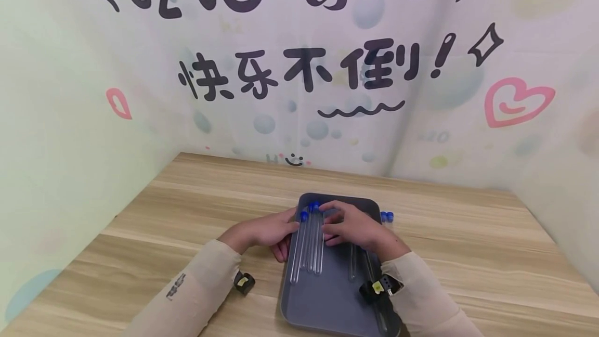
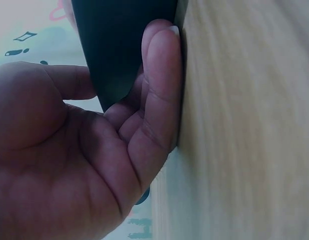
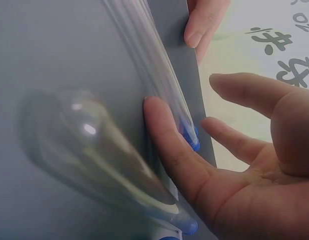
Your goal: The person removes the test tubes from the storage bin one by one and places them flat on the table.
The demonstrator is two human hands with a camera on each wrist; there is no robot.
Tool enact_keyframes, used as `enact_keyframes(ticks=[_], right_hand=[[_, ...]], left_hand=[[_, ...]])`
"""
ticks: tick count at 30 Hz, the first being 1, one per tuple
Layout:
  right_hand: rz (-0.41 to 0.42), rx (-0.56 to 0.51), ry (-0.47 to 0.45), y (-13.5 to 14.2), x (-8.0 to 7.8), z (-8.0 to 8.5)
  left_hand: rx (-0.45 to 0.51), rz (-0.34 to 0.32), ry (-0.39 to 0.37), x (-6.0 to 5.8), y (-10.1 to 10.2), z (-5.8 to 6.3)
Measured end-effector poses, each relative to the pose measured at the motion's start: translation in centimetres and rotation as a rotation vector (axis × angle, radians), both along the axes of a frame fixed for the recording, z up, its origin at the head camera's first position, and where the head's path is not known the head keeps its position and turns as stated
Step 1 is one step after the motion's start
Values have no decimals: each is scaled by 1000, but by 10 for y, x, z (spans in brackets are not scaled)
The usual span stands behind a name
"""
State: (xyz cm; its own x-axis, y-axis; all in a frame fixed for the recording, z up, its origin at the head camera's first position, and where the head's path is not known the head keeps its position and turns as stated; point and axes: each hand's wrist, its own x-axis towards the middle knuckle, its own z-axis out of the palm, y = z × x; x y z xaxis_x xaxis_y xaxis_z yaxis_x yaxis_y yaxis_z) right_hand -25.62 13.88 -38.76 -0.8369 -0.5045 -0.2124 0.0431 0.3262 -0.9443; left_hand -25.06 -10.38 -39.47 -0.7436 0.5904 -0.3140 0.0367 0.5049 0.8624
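Tubes [image 1: 319, 254]: lengthwise, caps [image 1: 304, 216] farthest | right fingers [image 3: 169, 135]: apart | left fingers [image 2: 162, 85]: clamped on tray [image 1: 339, 298]

In front of me is a tabletop [image 1: 468, 243] of pale wood print, its grain streaked with darker brown bands running from side to side. Directly on it, the dark grey tray [image 1: 327, 300] lies flat, a rectangle with rounded corners and a raised rim, its long sides pointing away from me. Just past its right rim I see two blue caps [image 1: 387, 217]; I cannot tell whether they touch the wood.
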Motion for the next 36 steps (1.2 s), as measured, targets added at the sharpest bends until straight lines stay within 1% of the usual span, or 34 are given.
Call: enact_keyframes(ticks=[16,23,31,36], right_hand=[[15,45,29,-1,2,1],[10,13,29,-1,1,0],[-23,-53,37,-1,0,0],[-45,-99,26,-2,-1,0]], left_hand=[[6,-8,-6,0,0,0],[12,-5,-8,1,0,0],[3,3,-14,1,0,1],[4,2,-12,1,0,1]])
